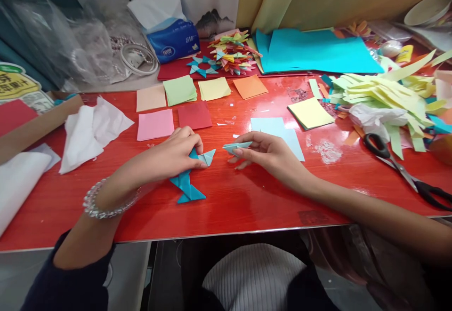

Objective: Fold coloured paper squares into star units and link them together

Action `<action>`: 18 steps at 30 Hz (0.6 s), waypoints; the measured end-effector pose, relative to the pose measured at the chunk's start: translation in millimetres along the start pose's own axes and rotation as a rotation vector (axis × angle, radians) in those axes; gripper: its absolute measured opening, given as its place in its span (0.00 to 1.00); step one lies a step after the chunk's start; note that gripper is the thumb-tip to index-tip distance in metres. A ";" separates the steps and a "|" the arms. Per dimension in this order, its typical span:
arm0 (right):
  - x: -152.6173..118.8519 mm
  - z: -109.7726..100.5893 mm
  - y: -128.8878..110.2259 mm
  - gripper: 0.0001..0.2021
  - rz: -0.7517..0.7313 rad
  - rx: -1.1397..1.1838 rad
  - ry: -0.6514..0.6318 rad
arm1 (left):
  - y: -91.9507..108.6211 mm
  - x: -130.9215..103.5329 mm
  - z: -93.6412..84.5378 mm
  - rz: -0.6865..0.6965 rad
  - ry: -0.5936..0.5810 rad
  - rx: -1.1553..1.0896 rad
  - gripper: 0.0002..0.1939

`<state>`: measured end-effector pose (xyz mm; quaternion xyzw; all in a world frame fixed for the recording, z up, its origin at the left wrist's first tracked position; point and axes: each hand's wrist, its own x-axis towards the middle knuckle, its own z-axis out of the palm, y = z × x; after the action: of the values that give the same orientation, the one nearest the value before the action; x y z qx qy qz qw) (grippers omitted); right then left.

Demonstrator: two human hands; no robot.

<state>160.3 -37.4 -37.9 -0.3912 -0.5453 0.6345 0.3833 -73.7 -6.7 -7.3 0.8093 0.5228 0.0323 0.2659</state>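
Note:
My left hand (185, 148), with a beaded bracelet (100, 203) on its wrist, is closed on a joined origami piece (189, 189) of darker blue folded units with a pale blue unit at its right end. Fingers hide part of the piece, which hangs low over the red table. To the right, my right hand (263, 155) pinches a separate pale blue folded paper unit (236, 147), its tip pointing left. A small gap lies between the two papers. Behind my right hand, light blue paper squares (291, 141) lie on the table, partly covered by it.
Stacks of coloured squares, including a pink stack (155, 125), stand behind my left hand. Black-handled scissors (406, 174) lie at right beside paper strips (381, 97). Crumpled tissue (93, 130) lies at left. Finished paper stars (235, 54) and a blue tissue pack (173, 40) stand at the back.

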 end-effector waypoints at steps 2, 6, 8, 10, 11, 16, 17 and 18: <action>-1.0 1.1 0.0 0.14 -0.001 -0.014 -0.007 | 5.7 1.6 -1.2 -0.045 -0.038 -0.059 0.12; -1.4 0.5 -0.8 0.12 -0.027 -0.015 -0.030 | 13.6 3.6 -6.7 -0.115 -0.027 -0.271 0.14; -1.3 -0.9 -1.5 0.13 -0.048 -0.020 -0.039 | 16.0 3.9 -7.0 -0.110 0.035 -0.411 0.16; -1.3 -2.4 -2.9 0.13 -0.065 -0.037 -0.027 | 19.1 3.9 -4.9 -0.088 0.077 -0.539 0.14; -1.4 -3.0 -4.0 0.13 -0.075 -0.050 -0.012 | 21.0 3.9 -3.2 -0.071 0.092 -0.589 0.13; -3.7 -6.2 -12.0 0.13 -0.181 -0.167 0.085 | 29.8 3.7 5.6 0.010 0.141 -0.703 0.10; -4.4 -7.0 -13.5 0.12 -0.212 -0.203 0.102 | 30.5 3.7 7.0 0.027 0.146 -0.717 0.10; -5.2 -7.8 -14.7 0.11 -0.247 -0.247 0.120 | 30.8 3.6 8.0 0.044 0.154 -0.727 0.10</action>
<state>170.3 -37.5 -23.7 -0.4027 -0.6389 0.4865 0.4393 -43.9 -16.4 -0.7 0.6682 0.4781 0.2825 0.4952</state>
